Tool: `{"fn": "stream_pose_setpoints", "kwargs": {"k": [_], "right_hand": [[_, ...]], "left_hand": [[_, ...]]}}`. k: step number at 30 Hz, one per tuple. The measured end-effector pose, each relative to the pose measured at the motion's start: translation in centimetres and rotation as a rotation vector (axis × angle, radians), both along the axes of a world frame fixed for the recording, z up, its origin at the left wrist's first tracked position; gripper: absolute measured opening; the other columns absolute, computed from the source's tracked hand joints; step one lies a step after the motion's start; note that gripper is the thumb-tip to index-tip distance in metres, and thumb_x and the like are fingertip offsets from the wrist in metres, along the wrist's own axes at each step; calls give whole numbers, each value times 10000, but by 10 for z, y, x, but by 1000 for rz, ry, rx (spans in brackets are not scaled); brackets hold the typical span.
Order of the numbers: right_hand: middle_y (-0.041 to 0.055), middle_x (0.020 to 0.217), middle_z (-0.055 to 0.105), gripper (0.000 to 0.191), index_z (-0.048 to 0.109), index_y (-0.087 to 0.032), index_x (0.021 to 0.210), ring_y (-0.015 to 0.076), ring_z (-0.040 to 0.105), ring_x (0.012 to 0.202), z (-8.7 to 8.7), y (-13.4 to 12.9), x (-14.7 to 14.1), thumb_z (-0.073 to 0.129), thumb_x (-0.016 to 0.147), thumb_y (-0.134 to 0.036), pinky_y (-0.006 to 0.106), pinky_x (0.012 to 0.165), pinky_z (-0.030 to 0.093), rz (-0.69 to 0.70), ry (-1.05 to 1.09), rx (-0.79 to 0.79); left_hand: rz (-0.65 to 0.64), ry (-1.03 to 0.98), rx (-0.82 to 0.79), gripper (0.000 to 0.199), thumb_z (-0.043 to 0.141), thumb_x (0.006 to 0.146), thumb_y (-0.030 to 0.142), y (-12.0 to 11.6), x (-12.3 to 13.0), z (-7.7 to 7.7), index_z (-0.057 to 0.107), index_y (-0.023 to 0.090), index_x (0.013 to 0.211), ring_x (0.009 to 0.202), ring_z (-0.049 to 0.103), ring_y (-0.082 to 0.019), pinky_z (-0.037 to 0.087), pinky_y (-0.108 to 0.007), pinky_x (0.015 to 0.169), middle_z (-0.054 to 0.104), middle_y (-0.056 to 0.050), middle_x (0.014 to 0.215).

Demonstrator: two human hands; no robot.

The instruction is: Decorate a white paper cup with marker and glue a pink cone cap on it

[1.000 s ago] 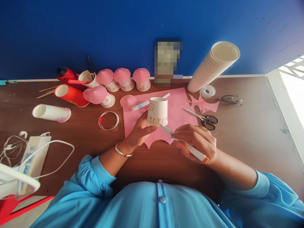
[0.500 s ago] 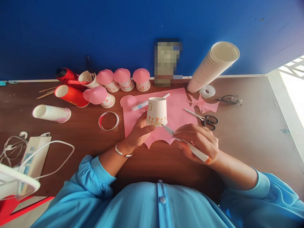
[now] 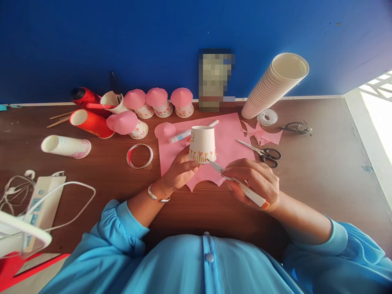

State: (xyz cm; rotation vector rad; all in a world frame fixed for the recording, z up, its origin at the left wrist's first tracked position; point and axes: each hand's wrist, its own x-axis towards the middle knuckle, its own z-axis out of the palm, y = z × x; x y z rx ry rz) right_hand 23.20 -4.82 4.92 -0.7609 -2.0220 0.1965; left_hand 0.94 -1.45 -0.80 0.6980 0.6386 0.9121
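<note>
A white paper cup (image 3: 202,141) is held upside down above the pink paper (image 3: 232,134), with orange and red flowers and grass drawn along its lower rim. My left hand (image 3: 180,171) grips the cup low on its left side, thumb in front. Between the fingers of my right hand (image 3: 254,179) is a white marker (image 3: 241,185) with an orange end cap, its tip at the cup's lower rim. Behind the cup, a glue stick (image 3: 180,136) and a white pen with a red tip (image 3: 214,123) lie on the pink paper.
Black-handled scissors (image 3: 265,155) lie to the right, near pink scraps (image 3: 260,132) and a tape roll (image 3: 267,117). A tall cup stack (image 3: 272,83) leans at the back right. Several pink-roofed cups (image 3: 181,102) line the back left. A power strip (image 3: 45,208) sits at the left.
The marker tip and my right hand have shifted slightly left along the cup's lower rim. The cup has turned slightly in my left hand.
</note>
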Motion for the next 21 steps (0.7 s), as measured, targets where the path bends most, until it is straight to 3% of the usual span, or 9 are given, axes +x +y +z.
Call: {"fn": "stream_pose_setpoints", "kwargs": {"k": [11,21], "right_hand": [[33,788,765,194,671,-186,1165,186,753,675,-1,0,1,631,978,-153,282,569,636,-12,2,19],[42,769,725,110,661,-165,1101,170,730,653,2,0,0,614,1004,-146,268,562,605,24,-7,-3]], "left_hand": [[-4,-11,12,495,919,751,427,0,-1,-1,779,254,1194,1234,733,-348,516,-552,1146,807,-95,1255],[-14,-47,1,512,896,774,386,0,-1,-2,767,258,1253,1324,713,-374,470,-583,1222,804,-96,1311]]}}
